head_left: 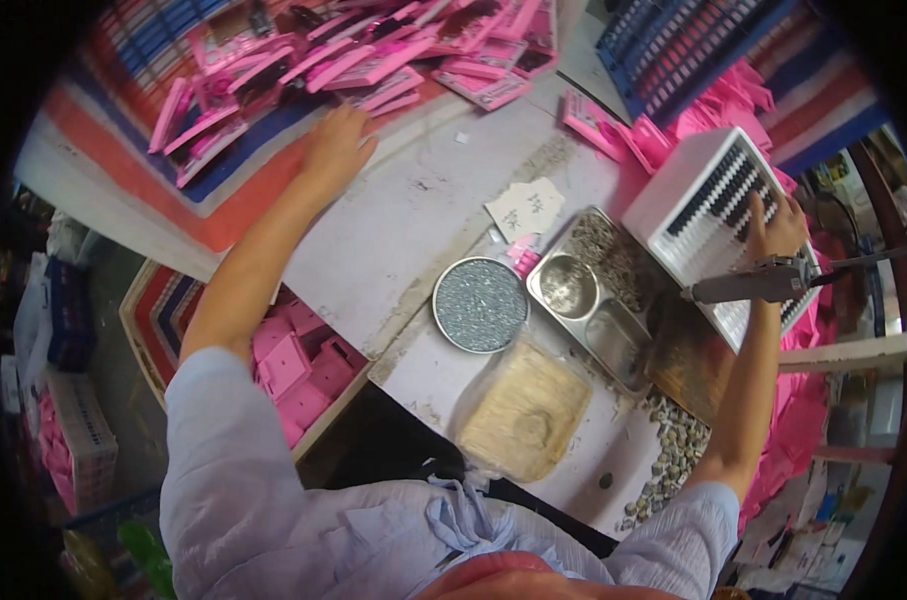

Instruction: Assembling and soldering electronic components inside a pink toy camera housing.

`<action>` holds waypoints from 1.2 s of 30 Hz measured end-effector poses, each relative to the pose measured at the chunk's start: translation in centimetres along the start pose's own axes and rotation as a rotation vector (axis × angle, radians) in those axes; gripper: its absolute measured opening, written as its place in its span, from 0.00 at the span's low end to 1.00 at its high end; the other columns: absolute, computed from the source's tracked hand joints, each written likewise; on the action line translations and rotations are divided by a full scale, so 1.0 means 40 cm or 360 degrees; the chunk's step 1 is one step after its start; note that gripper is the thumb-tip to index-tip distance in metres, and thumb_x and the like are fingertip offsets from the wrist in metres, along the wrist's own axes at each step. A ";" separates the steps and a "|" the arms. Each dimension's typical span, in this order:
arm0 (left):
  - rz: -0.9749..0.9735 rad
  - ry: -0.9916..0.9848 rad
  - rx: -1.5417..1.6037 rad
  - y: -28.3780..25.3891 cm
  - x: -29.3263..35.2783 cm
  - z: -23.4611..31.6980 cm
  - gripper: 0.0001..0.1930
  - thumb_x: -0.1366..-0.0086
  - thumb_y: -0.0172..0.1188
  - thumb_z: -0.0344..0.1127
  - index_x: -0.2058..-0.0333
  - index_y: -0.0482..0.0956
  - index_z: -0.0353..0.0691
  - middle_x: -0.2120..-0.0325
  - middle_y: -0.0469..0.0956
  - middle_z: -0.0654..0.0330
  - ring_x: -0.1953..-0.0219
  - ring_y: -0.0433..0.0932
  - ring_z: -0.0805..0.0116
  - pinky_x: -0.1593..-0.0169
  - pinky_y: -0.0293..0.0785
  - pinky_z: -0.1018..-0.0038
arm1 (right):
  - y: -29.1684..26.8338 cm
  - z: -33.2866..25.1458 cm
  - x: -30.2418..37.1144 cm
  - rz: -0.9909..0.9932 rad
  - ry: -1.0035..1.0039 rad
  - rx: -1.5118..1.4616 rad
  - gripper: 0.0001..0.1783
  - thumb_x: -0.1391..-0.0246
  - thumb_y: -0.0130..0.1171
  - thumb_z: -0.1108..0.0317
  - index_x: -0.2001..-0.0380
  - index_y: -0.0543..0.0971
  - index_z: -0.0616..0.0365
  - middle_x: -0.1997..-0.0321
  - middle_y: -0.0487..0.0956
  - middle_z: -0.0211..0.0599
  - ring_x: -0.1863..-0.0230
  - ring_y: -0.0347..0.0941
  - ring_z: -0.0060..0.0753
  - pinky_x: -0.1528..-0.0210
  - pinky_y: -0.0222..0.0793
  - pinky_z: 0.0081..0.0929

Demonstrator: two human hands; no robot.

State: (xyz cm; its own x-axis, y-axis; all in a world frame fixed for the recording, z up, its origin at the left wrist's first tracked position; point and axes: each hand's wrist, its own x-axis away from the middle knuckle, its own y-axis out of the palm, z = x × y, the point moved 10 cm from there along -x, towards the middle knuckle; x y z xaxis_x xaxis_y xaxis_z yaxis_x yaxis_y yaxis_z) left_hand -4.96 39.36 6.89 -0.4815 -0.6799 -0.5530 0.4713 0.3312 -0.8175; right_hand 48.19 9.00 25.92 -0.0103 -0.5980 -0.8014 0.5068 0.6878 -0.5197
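My left hand is stretched far forward, its fingers apart at the near edge of a heap of pink cases. It lies over the striped sheet and the table's far edge, and I see nothing held in it. On the right, my right hand reaches over a tilted white rack with rows of small black and white pieces. Its fingers are spread and touch or hover just over the black rows. A dark powered screwdriver hangs across my right wrist.
A round tin of small metal parts stands mid-table beside a steel tray with compartments. Nearer lie a wrapped yellowish block and scattered small metal pieces. A blue crate stands far right; pink parts fill a box at left.
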 end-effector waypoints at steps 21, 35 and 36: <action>0.0766 -0.0971 0.1873 -0.163 -0.103 -0.318 0.17 0.30 0.65 0.41 0.52 0.82 0.32 0.70 0.83 0.64 0.78 0.80 0.74 0.76 0.75 0.80 | -0.484 -0.130 0.599 -0.0165 0.0972 -0.1319 0.10 0.33 0.53 0.74 0.56 0.81 0.67 0.52 0.77 0.41 0.47 0.73 0.35 0.42 0.67 0.32; -0.2396 0.0119 0.1862 -0.038 0.267 0.762 0.15 0.34 0.67 0.45 0.57 0.83 0.41 0.77 0.73 0.75 0.80 0.61 0.87 0.77 0.51 0.83 | -0.303 -0.756 0.612 -0.1801 0.1661 -0.4094 0.30 0.26 0.47 0.53 0.32 0.68 0.64 0.44 0.80 0.43 0.41 0.76 0.29 0.40 0.73 0.27; -0.2461 0.0130 0.1868 -0.008 0.283 0.796 0.15 0.34 0.67 0.44 0.56 0.82 0.41 0.77 0.73 0.75 0.80 0.61 0.87 0.77 0.51 0.83 | -0.319 -0.722 0.619 -0.1742 0.1393 -0.3625 0.27 0.27 0.50 0.57 0.34 0.70 0.65 0.44 0.80 0.41 0.44 0.77 0.27 0.42 0.74 0.26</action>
State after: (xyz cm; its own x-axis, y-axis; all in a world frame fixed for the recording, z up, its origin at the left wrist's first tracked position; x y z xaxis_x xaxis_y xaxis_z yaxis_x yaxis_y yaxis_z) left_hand 12.96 10.71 6.02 -0.9110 0.1294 0.3915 -0.1618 -0.9855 -0.0507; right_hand 16.57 -2.67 4.17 0.0761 -0.9877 0.1368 -0.8954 -0.0074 0.4452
